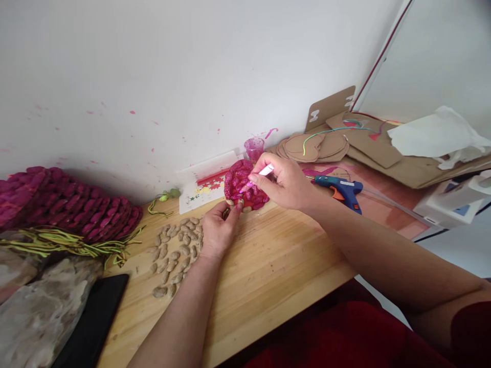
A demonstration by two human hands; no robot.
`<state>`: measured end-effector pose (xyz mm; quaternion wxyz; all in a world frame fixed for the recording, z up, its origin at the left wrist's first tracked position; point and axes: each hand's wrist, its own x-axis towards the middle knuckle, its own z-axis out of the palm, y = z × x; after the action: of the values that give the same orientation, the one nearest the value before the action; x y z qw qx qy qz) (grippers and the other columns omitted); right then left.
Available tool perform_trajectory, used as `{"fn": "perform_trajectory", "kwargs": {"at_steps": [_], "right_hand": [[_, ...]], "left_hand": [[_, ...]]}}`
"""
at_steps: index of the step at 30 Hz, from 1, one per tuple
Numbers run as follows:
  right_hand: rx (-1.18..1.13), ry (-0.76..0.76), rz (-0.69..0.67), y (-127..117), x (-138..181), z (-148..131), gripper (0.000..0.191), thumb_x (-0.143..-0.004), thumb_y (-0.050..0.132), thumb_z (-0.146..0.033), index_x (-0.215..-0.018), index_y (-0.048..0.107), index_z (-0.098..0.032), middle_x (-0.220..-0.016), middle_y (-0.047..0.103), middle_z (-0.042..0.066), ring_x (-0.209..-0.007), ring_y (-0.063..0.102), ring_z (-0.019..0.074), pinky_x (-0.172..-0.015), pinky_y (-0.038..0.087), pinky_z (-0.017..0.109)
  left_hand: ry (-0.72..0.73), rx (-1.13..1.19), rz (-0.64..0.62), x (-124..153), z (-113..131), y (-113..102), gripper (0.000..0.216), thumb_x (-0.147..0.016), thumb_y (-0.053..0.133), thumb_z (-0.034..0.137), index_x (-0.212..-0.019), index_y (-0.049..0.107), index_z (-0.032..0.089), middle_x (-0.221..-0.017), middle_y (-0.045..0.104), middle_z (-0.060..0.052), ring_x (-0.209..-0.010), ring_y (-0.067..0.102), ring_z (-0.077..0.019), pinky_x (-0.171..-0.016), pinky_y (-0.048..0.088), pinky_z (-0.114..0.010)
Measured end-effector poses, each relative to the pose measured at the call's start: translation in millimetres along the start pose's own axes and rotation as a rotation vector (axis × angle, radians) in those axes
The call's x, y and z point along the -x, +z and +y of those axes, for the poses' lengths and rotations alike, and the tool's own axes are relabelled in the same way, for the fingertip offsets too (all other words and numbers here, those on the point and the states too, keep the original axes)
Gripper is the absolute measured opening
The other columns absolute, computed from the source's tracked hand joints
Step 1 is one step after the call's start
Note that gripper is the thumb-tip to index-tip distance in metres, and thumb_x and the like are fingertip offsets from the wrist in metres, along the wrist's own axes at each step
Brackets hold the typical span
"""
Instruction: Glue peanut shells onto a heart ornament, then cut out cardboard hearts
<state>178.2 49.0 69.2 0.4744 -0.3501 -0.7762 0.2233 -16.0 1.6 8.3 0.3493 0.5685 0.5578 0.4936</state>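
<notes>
My left hand (221,225) grips the lower left edge of a peanut craft piece (238,176), with peanuts set close together on it. Most of its peanuts are bright pink, while a few along the lower edge keep their tan shell colour. My right hand (282,179) is closed around a white-handled paintbrush (265,170). The brush's pink end touches or hovers just over the piece; I cannot tell which. Several loose peanuts (184,249) lie on the table left of my left hand. Behind the piece stands a clear cup (254,148) stained pink.
Stacked pink peanut pieces (76,204) with green cords (72,243) lie at left, by a plastic bag (46,301) and a black flat object (103,306). A blue glue gun (341,188) and cardboard shapes (318,145) are at right. A card with coloured stars (205,190) sits behind.
</notes>
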Motion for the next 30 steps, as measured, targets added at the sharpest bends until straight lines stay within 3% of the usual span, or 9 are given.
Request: {"fn": "perform_trajectory", "kwargs": {"at_steps": [9,30], "right_hand": [[-0.002,-0.066,-0.015,0.1,1.1,-0.6,0.012,-0.092,0.064,-0.028,-0.085,0.059,-0.02,-0.068,0.063,-0.003,-0.055,0.05,0.0096,-0.057,0.036,0.024],[-0.028,-0.018,-0.004,2.0,1.4,0.0,0.014,-0.092,0.065,-0.031,-0.085,0.059,-0.019,-0.064,0.061,-0.004,-0.052,0.048,0.0098,-0.055,0.033,0.025]], "left_hand": [[-0.005,-0.01,0.007,0.3,0.0,-1.0,0.036,-0.08,0.073,0.05,-0.074,0.069,0.014,-0.062,0.053,0.003,-0.059,0.038,-0.0113,-0.057,0.032,-0.024],[-0.042,-0.017,0.006,0.7,3.0,-1.1,0.038,-0.08,0.072,0.051,-0.07,0.064,0.015,-0.06,0.048,0.003,-0.059,0.036,-0.0115,-0.056,0.029,-0.025]]}}
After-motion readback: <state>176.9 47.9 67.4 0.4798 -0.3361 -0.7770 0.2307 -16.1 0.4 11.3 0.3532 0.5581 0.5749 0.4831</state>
